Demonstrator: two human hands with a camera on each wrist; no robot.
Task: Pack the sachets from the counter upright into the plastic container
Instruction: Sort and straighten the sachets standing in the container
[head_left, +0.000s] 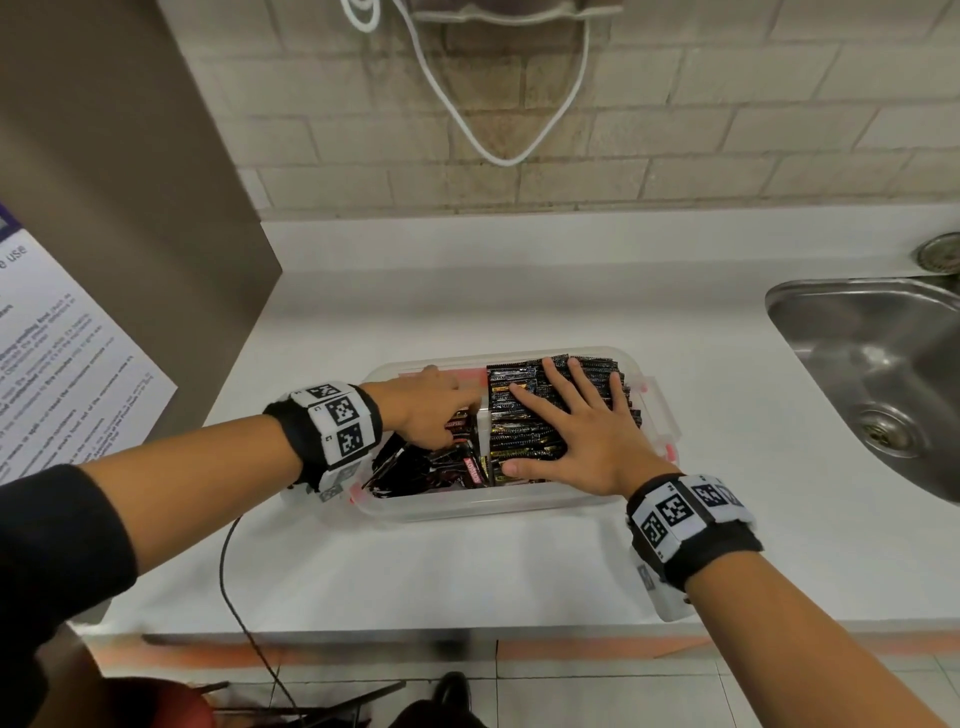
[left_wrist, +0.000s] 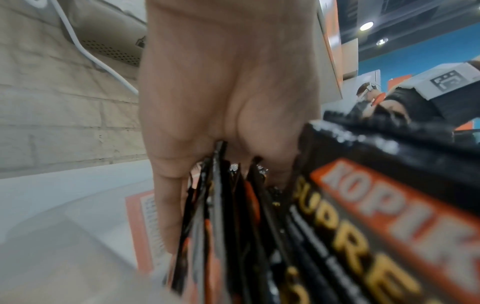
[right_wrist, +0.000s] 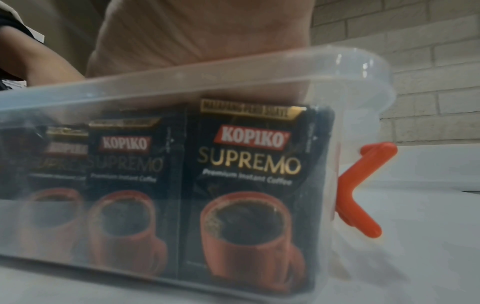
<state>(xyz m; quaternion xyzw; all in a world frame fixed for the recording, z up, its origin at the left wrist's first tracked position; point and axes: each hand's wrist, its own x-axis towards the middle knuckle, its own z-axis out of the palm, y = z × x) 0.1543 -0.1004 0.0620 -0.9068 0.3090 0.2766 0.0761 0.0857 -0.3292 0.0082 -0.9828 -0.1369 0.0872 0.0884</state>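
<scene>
Packing step: we judge the right half of the plastic container is done and the left half is being filled
Right hand: our right hand lies flat, fingers spread and straight, palm down on the tops of the packed sachets; it grasps nothing, we read it as pressing the rows so they stay upright and tight
Left hand: our left hand reaches down into the left half; in the left wrist view the fingers run straight down along a bunch of sachets, with the edges coming up against the palm; whether the thumb closes on them we cannot tell
Why left is there: likely steadying or squaring a loose bunch so it stands
Sachet look: black foil, red KOPIKO tag, gold SUPREMO lettering, picture of a red-brown cup of coffee; crimped top edges
Sachet position: right half standing in dense rows; loose sachets in the near left part lean and lie tilted; front row shows through the clear wall in the right wrist view
Container: clear, orange latch at the right end, sits on the white counter left of the sink
Counter: no sachets visible outside the container
</scene>
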